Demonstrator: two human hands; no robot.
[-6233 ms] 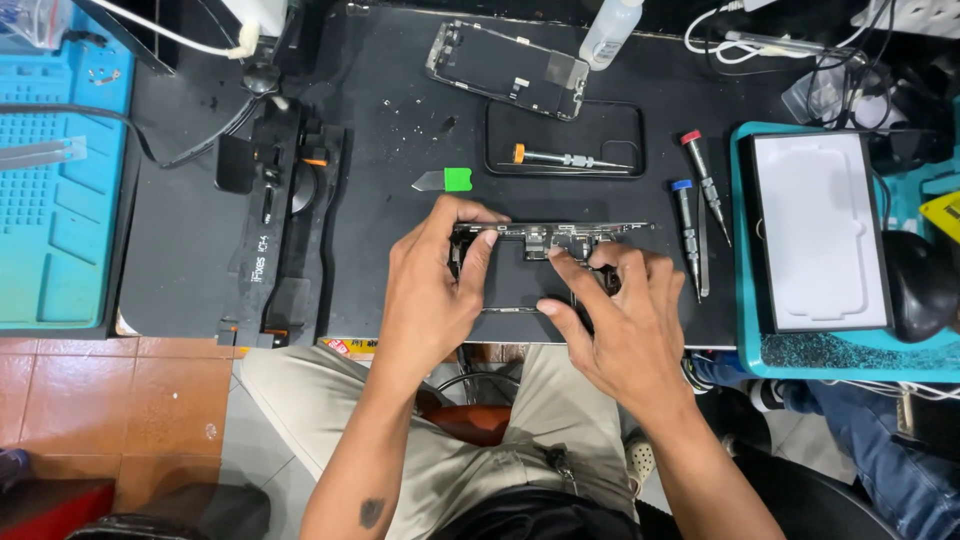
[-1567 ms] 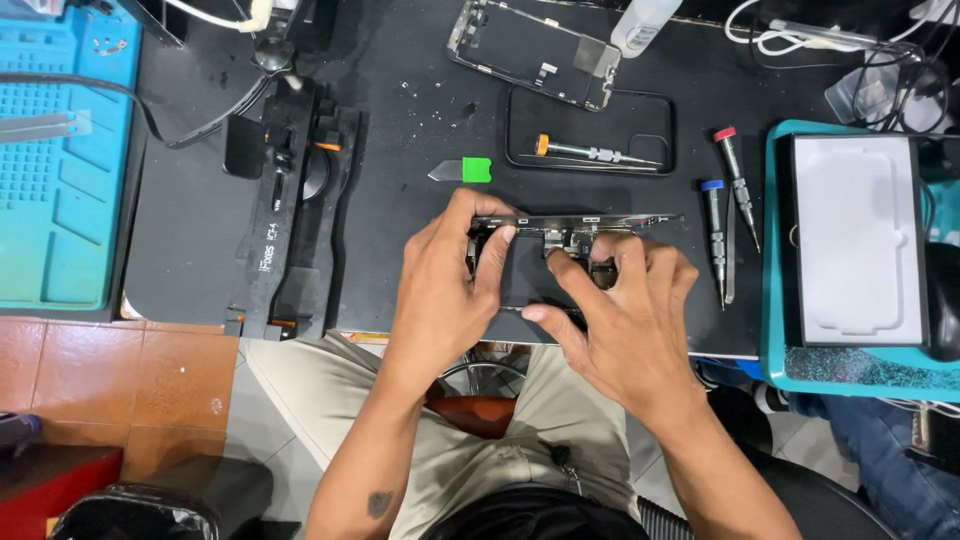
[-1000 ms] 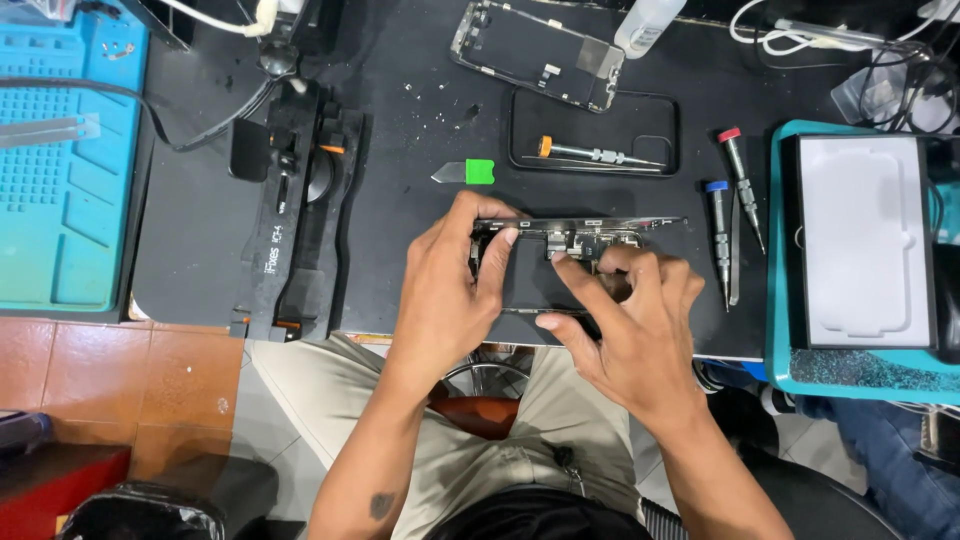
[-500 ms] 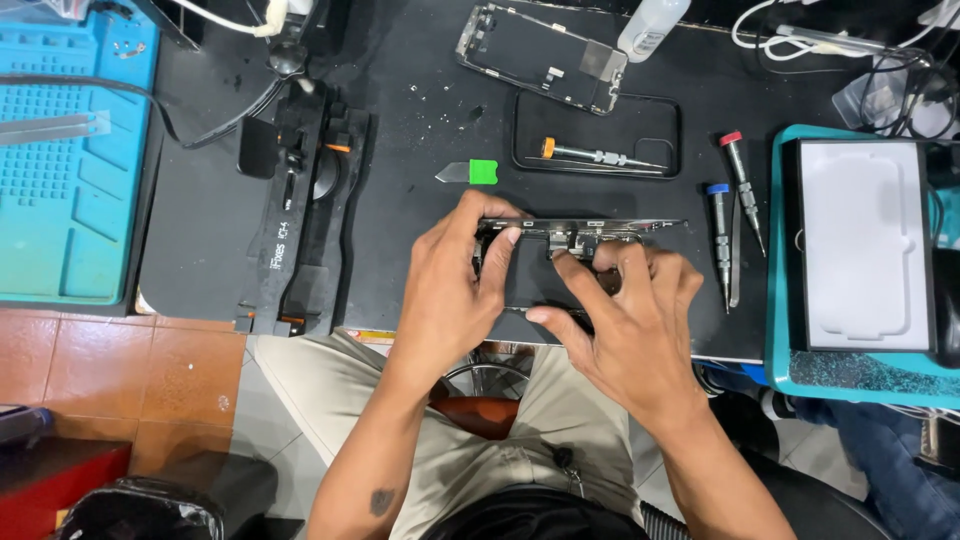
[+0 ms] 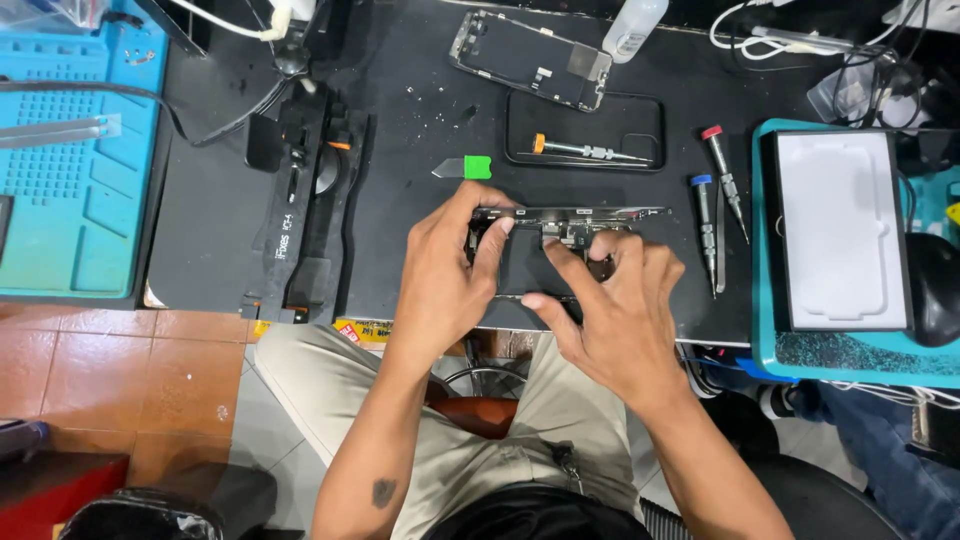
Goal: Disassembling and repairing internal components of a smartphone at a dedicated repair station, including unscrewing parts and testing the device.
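Phone frame, opened with its inner parts showing, lies flat on the black tabletop, pinned between both grips. Left hand clasps its left end, thumb over the top edge. Right hand grasps the near edge, fingertips pressing inside. Green-tipped pry tool lies just beyond; screwdrivers lie to the right.

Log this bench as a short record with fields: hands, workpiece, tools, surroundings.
left hand: grips the left end of the phone frame
right hand: fingers on the frame's right part
mat: black, under the frame
pry tool: green-tipped, above the hands
screwdrivers: two, right of the frame
tray: black, holds an orange-tipped driver
screen: at top
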